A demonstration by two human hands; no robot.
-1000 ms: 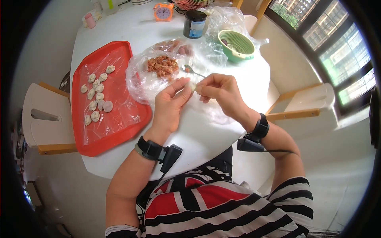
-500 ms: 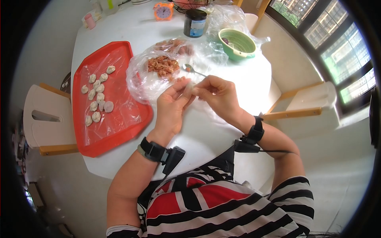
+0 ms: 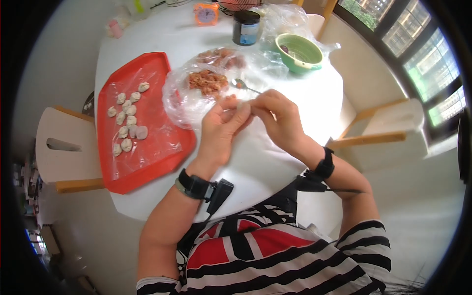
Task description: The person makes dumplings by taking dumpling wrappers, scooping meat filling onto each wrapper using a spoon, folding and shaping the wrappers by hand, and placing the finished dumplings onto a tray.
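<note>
My left hand (image 3: 222, 129) is closed, its thumb and fingers curled around a small pale dumpling that the fingers mostly hide. Against it my right hand (image 3: 281, 118) pinches with thumb and forefinger, the fingertips of both hands meeting. Just beyond them, a clear plastic bag (image 3: 178, 109) lies spread with chopped meat filling (image 3: 209, 82) on it. A metal spoon (image 3: 251, 89) rests beside the filling, a bit of meat in its bowl. To the left, a red tray (image 3: 162, 169) lined with clear plastic holds several whitish dumplings (image 3: 126, 144) and a flat round wrapper (image 3: 141, 132).
A green bowl (image 3: 301, 63), a dark-lidded jar (image 3: 246, 30) and an orange clock (image 3: 206, 14) stand toward the table's far side. Crumpled plastic bags (image 3: 280, 22) lie near the jar. Chairs stand left (image 3: 64, 142) and right (image 3: 388, 123) of the white table (image 3: 260, 169).
The whole view has shifted slightly, so things appear farther right. My fingers have shifted their pinch, and the right thumb has drawn back a little from the left thumb.
</note>
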